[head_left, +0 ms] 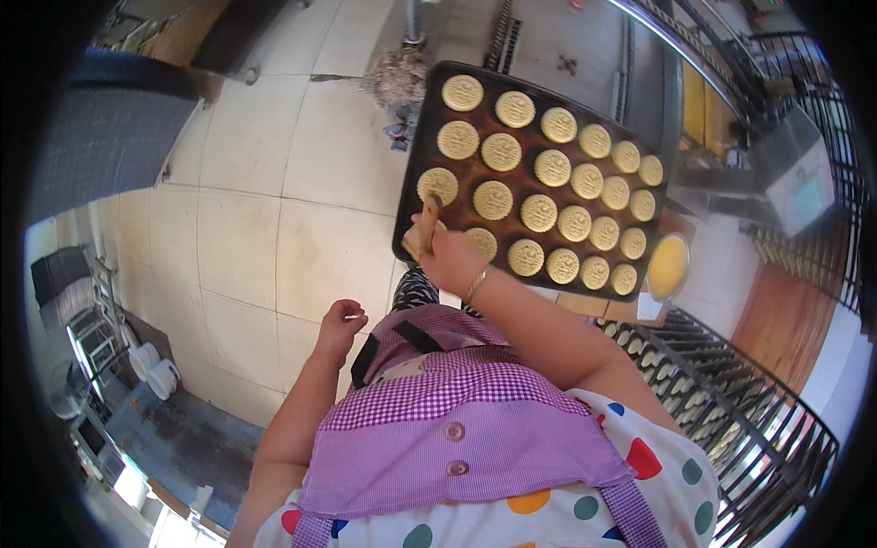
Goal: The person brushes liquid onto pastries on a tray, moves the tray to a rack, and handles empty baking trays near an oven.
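Note:
My right hand (pixel 446 256) grips a flat wooden-handled pastry brush (pixel 427 228) over the left side of a dark baking tray (pixel 470 196). The brush's far end meets the lower edge of a pale yellow round pastry (pixel 438 185). Rows of similar pastries, with fluted rims and stamped tops, fill the tray. Part of another pastry (pixel 480 243) is hidden behind my right hand. Away from the tray, my left hand (pixel 342 331) hangs before my apron, fingers loosely curled with a gap at the thumb and nothing visible in them.
A bowl of yellow liquid (pixel 668 267) stands right of the tray. Below it, a black rack (pixel 731 402) holds trays of pale pieces. Metal equipment (pixel 566 55) lies beyond the tray, and a box with a screen (pixel 802 187) is farther right. Tiled floor (pixel 242 237) stretches left.

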